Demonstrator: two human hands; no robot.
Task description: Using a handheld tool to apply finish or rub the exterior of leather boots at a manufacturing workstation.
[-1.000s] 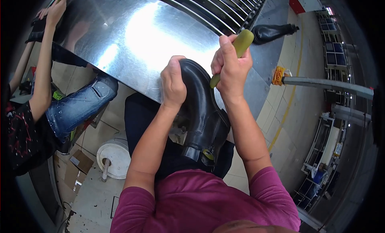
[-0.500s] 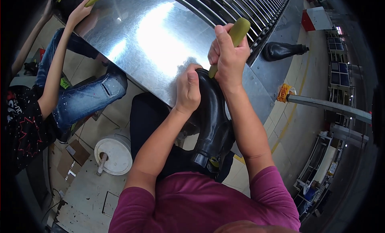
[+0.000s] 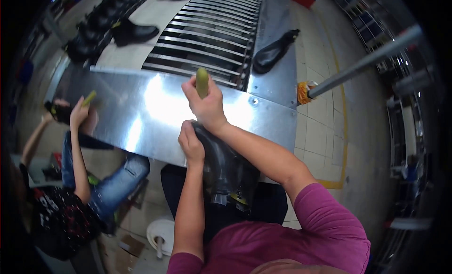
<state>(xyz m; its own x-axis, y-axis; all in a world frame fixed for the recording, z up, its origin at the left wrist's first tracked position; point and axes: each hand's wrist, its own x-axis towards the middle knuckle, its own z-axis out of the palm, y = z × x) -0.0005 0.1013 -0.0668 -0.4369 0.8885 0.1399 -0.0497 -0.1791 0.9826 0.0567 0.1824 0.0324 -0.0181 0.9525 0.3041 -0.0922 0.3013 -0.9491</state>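
A black leather boot [image 3: 221, 161] lies across my lap, its toe toward the metal table [image 3: 125, 99] and its heel near my body. My left hand [image 3: 192, 144] is closed round the left side of the toe. Just above the toe, my right hand [image 3: 208, 106] grips a tool with a rounded olive-green handle [image 3: 202, 81]. The handle points away from me over the table. My right hand and wrist hide the tool's working end, so its kind does not show.
Beyond the table runs a slatted roller conveyor [image 3: 202, 38]. Another black boot [image 3: 273, 53] lies on the metal ledge to its right. More boots [image 3: 134, 32] stand at the far left. A co-worker's hand [image 3: 79, 114] holds a similar green handle. A grey pole [image 3: 367, 62] juts in from the right.
My view has swung so the conveyor and co-worker show more fully. My right hand has moved forward and left over the boot's toe, still gripping the tool. My left hand keeps its hold.
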